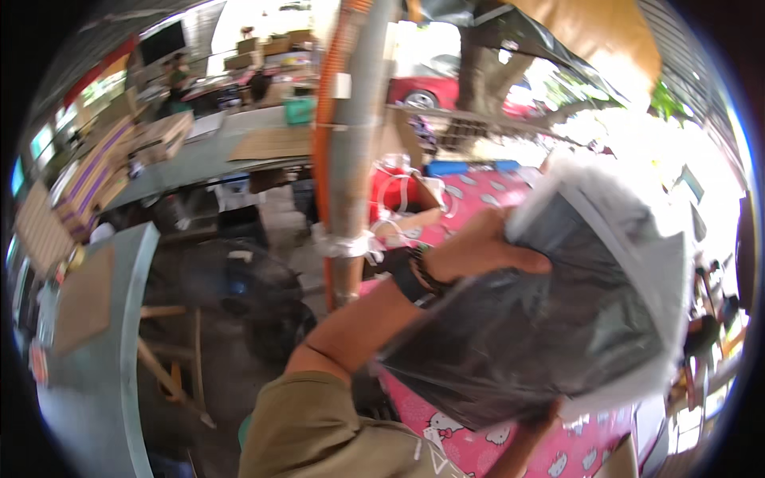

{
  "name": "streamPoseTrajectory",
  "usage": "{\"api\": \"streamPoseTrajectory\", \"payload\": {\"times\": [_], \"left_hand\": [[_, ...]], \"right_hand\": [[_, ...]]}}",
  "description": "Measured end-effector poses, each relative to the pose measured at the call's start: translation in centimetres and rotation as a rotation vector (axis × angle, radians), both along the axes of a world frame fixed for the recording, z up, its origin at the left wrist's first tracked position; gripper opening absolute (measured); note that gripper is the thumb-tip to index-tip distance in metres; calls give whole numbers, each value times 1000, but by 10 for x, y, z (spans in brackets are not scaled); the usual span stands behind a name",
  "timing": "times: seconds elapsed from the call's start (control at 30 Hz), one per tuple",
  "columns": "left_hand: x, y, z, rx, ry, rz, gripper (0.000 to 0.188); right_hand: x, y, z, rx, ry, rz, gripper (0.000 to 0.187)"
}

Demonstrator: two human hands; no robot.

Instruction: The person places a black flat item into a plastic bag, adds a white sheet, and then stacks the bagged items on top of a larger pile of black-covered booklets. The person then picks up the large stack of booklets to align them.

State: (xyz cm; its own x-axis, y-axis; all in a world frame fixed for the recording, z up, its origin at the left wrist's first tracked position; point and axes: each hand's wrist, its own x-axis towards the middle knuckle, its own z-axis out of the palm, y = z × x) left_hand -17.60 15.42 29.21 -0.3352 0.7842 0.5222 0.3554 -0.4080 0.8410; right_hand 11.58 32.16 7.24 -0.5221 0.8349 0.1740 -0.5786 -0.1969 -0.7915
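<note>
A large dark package [574, 319] in a clear and whitish plastic wrap is held up in front of me, tilted. My left hand [498, 243] grips its upper left edge, with the thumb lying on the dark face and the fingers hidden behind. At the wrist are a black watch band [409, 279] and a beaded bracelet. My right hand [543, 418] is at the package's lower edge, mostly behind it, so its fingers are hidden. Below the package lies a pink patterned tablecloth [442, 422].
Left of the pink table stands a metal post [356, 159] with an orange pipe beside it. A black fan [255, 279] is on the floor side. Grey-green tables [103, 398] bear cardboard pieces. Behind the post is an open carton [418, 215] with something red. A blue roll [470, 167] lies beyond.
</note>
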Motion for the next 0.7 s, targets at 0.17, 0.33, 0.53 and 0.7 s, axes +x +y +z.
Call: {"api": "streamPoseTrajectory", "payload": {"times": [0.17,0.33,0.53,0.7], "left_hand": [[50,-27,-51,176,-247,-186,69],[101,-7,-155,-5,-323,-142,82],[134,-12,-164,40,-282,4,95],[148,-28,-154,-62,-463,-113,92]], "right_hand": [[35,-16,75,187,-93,-175,32],[40,-20,92,289,-58,-171,29],[23,-34,101,364,-50,-96,27],[19,-31,110,386,-54,-64,25]]}}
